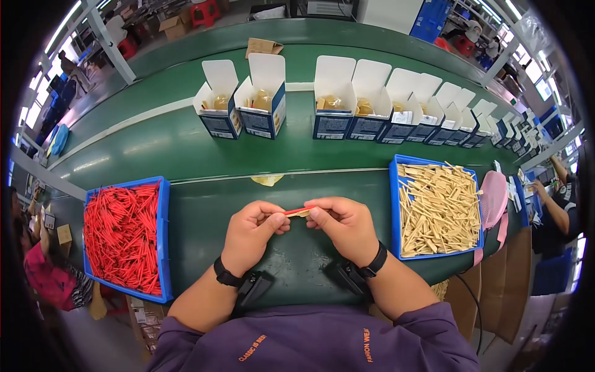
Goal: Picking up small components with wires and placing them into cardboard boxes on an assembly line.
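Above the near part of the green bench, my left hand (253, 230) and my right hand (348, 228) meet fingertip to fingertip. Between them lies a thin red stick (294, 211), pinched near its left end by my left hand and near its right end by my right. A pale wooden stick (303, 214) shows just under it at my right fingertips, partly covered. To the left, a blue tray (164, 242) holds a heap of red sticks (124, 235) with dark tips. Another blue tray (395, 211), on the right, is filled with pale wooden sticks (437, 208).
Beyond my hands, open blue-and-white boxes (331, 124) stand in a row on the green conveyor (167, 146), with round yellowish things inside. A yellowish scrap (267, 180) lies near the conveyor's edge. A pink handheld fan (493, 198) sits beside the right tray. Another person's arm (551, 208) shows far right.
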The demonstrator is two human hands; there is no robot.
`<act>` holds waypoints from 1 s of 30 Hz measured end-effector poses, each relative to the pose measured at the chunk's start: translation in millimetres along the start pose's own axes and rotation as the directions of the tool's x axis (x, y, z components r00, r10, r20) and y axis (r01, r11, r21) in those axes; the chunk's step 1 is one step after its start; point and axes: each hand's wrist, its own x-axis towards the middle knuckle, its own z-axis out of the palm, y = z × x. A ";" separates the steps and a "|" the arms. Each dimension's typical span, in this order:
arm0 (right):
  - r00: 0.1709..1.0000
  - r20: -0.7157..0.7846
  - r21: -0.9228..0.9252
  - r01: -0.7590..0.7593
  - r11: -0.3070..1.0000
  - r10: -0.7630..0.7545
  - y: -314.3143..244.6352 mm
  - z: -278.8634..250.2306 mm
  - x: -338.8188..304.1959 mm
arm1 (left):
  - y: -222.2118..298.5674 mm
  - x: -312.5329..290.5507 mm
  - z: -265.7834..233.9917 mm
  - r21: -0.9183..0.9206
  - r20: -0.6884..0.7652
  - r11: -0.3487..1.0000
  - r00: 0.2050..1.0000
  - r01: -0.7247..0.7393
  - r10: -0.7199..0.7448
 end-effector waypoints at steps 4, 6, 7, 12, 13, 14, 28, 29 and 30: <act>0.995 -0.063 0.010 -0.070 0.997 0.071 -1.0 -6.2 -1.7 | 11.3 -3.0 -1.1 0.095 -0.055 0.995 0.998 0.006 -0.001; 0.995 -0.067 -0.215 0.054 0.975 -0.070 -3.4 -14.2 1.6 | 23.1 -4.7 -4.2 0.425 -0.150 0.904 0.983 -0.034 0.107; 0.978 -0.036 -0.421 0.171 0.891 -0.205 -5.5 -18.1 3.6 | 24.2 -3.2 -5.0 0.576 -0.183 0.817 0.968 -0.036 0.172; 0.885 0.280 -0.522 0.466 0.715 -0.372 -0.1 -5.0 4.5 | 22.5 -3.2 5.0 0.736 0.156 0.594 0.935 -0.326 0.319; 0.875 0.306 -0.497 0.484 0.720 -0.376 1.1 2.0 3.1 | 20.3 -5.2 5.1 0.669 0.139 0.664 0.934 -0.334 0.330; 0.917 0.250 -0.478 0.396 0.784 -0.311 0.1 8.1 0.4 | 17.6 -6.8 5.2 0.598 0.117 0.725 0.932 -0.341 0.342; 0.992 0.028 0.026 -0.124 0.992 0.124 13.2 43.9 -10.1 | 12.0 -31.3 -19.3 0.442 0.059 0.865 0.970 -0.238 0.237; 0.992 0.033 0.012 -0.122 0.992 0.122 13.0 45.0 -9.0 | 12.1 -31.3 -18.5 0.381 0.056 0.896 0.973 -0.229 0.225; 0.992 0.037 -0.002 -0.121 0.993 0.121 12.8 45.6 -8.4 | 12.4 -31.2 -17.4 0.318 0.055 0.923 0.976 -0.218 0.212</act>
